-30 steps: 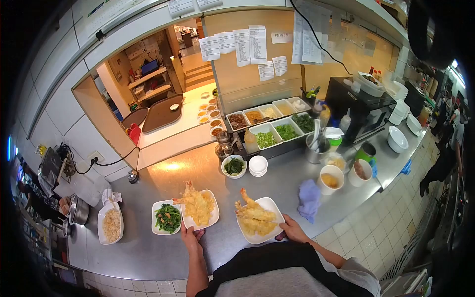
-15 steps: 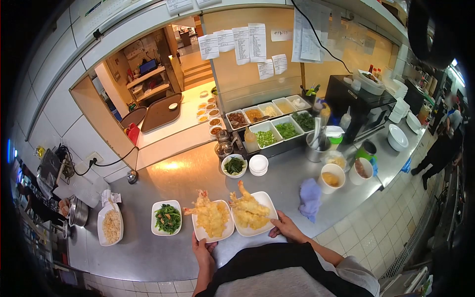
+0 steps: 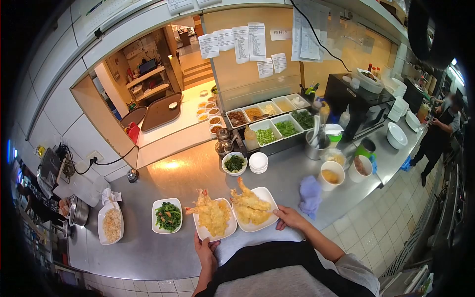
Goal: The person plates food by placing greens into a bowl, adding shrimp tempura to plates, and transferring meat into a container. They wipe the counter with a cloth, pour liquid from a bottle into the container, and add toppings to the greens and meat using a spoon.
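Person's L hand (image 3: 205, 250) grips the near-left edge of a glossy white, rounded-square plate (image 3: 231, 230), thumb up at the rim, fingers bent round the near side; their tips are hidden. R hand (image 3: 290, 218) pinches the right rim of a second white, rounded-square plate (image 3: 270, 199) btwn thumb & fingers. Plates side by side, rims touching or nearly so, just beyond the person's black apron (image 3: 277, 251); can't tell if they rest fully on the grey stainless-steel table (image 3: 133, 257). Each bears golden, crisp-battered tempura (image 3: 213, 218) w/ orange-pink tails poking past the rim.

To handle well: both plates level, thumbs on bare rim & off the batter, grip light & even, slow moves so rims don't knock & tails don't catch.

Just L, apart from the plates: white square dish (image 3: 156, 227) of dark leafy greens. Far L: white oblong dish (image 3: 121, 227) of pale, rice-like grains. Beyond plates: round white bowl (image 3: 236, 174) of dark greens beside a stack of small round white dishes (image 3: 258, 162). R: crumpled lavender cloth (image 3: 310, 197). Farther back: white rectangular tubs (image 3: 271, 143) of chopped toppings.
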Demonstrator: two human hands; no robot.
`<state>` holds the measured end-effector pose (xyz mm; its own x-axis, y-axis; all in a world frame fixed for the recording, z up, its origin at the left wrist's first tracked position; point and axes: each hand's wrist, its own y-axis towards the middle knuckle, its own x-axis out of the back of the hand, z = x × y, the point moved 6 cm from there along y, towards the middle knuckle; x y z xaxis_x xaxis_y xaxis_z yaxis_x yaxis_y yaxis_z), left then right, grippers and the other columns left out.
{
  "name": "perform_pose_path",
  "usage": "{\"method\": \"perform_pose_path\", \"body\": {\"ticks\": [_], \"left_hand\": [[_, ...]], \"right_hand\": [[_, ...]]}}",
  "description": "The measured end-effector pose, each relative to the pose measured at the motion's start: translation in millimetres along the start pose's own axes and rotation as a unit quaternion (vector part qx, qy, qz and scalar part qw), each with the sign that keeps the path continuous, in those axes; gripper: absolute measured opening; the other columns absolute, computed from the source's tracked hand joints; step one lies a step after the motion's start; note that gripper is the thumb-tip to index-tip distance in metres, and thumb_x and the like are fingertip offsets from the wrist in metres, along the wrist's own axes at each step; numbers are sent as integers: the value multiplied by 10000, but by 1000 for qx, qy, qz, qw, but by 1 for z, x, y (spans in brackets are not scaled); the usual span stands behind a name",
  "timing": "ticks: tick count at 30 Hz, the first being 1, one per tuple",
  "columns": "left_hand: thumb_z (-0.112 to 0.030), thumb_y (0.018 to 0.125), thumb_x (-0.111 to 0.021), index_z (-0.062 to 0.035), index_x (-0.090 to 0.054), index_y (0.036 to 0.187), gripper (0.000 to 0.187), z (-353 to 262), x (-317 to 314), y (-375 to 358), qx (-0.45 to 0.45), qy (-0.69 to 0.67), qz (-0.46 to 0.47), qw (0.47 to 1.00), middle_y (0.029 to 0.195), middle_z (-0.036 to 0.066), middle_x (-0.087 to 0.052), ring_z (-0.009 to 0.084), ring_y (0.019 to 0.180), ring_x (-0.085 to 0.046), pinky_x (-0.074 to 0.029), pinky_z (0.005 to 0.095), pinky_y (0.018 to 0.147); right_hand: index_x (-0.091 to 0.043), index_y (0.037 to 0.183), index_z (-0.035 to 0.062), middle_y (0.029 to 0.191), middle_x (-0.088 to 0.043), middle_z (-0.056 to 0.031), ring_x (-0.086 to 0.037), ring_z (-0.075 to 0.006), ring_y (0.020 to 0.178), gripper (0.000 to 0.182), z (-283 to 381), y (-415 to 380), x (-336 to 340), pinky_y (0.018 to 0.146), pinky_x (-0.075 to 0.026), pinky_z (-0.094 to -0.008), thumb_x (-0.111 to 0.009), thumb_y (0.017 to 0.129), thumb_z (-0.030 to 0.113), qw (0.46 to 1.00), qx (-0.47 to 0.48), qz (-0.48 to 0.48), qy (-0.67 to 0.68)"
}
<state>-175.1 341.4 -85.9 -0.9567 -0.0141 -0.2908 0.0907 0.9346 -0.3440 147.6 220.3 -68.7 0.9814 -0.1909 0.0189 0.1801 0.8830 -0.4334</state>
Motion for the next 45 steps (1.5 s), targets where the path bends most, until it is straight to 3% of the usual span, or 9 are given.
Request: {"method": "perform_pose_path", "body": {"ticks": [1,3,7,9,22,27,29,41,45], "left_hand": [[-28,866,-432,-110,-327,1393,543,-1,-2,-2,-1,0,0,1000,1091,117,-595,204,723,-652,-567,293,607],[20,873,-414,-83,-303,1406,554,-4,-7,-7,6,-23,13,1000,1152,114,-561,186,715,-637,-568,280,594],[20,873,-414,-76,-296,1407,555,-5,-11,-12,11,-14,21,1000,1147,118,-561,187,714,-638,-568,277,596],[21,874,-414,-70,-286,1409,558,-5,-14,-13,2,-12,36,999,1147,122,-558,190,712,-639,-569,276,599],[-125,943,-491,-68,-309,1392,487,-2,-3,-5,44,54,99,993,1056,125,-590,188,686,-641,-556,284,563],[-267,943,-529,-76,-345,1345,482,-26,54,44,-46,65,-7,997,919,98,-569,194,658,-631,-525,278,513],[-300,936,-519,-86,-396,1268,413,-38,78,51,-85,-34,-156,983,890,90,-548,213,655,-624,-530,295,507],[-182,929,-454,-47,-421,1257,356,-77,102,102,-69,26,-114,991,855,120,-601,212,555,-627,-514,278,421],[-221,962,-455,-52,-317,1409,498,-87,121,118,-180,57,-233,954,855,114,-620,157,513,-584,-474,252,411]], "right_hand": [[-467,1279,42,1015,-621,-141,-666,-227,672,417,4,-2,4,646,-564,-313,-498,961,308,1000,1,1,0],[-552,1230,55,1069,-618,-165,-664,-312,806,399,38,-20,31,736,-543,-392,-545,917,303,894,156,-218,-360],[-600,1167,67,1129,-597,-185,-633,-363,910,353,60,-43,61,806,-509,-427,-573,874,262,801,210,-365,-426],[-623,1127,76,1140,-591,-184,-634,-347,925,327,49,-40,77,779,-519,-419,-595,847,242,747,145,-410,-503],[-679,976,144,1076,-619,-116,-650,-327,835,179,22,-16,115,714,-530,-444,-608,819,191,761,97,-416,-488],[-675,967,157,1039,-632,-118,-646,-333,833,165,26,-13,125,707,-520,-450,-597,823,178,758,120,-443,-464],[-662,982,139,1007,-632,-136,-634,-343,838,177,28,-14,126,716,-510,-453,-581,827,170,761,123,-448,-453],[-629,1078,89,970,-649,-180,-628,-353,867,287,21,-7,139,767,-494,-447,-569,809,166,765,130,-462,-429],[-642,1046,68,865,-661,-176,-643,-328,814,256,25,-16,141,724,-501,-413,-575,811,144,800,147,-462,-354]]}}
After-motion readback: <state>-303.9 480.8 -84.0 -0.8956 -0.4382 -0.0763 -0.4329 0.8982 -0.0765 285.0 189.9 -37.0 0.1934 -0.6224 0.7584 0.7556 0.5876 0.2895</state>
